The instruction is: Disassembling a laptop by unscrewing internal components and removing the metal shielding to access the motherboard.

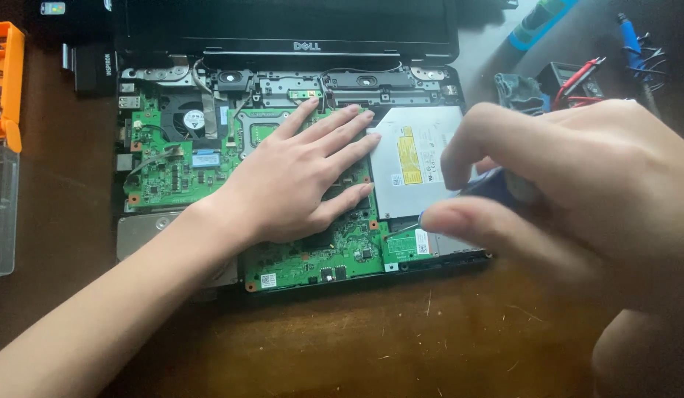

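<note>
1. I see a dark wooden bench (401, 332) carrying an opened laptop (290, 169), its screen standing at the far side and its top cover off. I place everything else relative to this laptop.
2. Inside the laptop, a green mainboard (172, 166) fills the left and middle, with a small round fan (193, 119) near its far-left corner.
3. A silver optical drive (415, 158) sits in the laptop's right half, bearing a yellow label.
4. My left hand (297, 177) lies flat on the middle of the mainboard, grip spread, fingertips reaching the drive's left edge.
5. My right hand (577, 177) hovers over the laptop's right edge, grip pinching a blue-handled screwdriver (496, 186); its thin shaft points down-left to the near-right corner of the board.
6. Left of the laptop stands an orange parts tray (4, 81).
7. Beyond the laptop's right corner lie red probe leads (577, 81).
</note>
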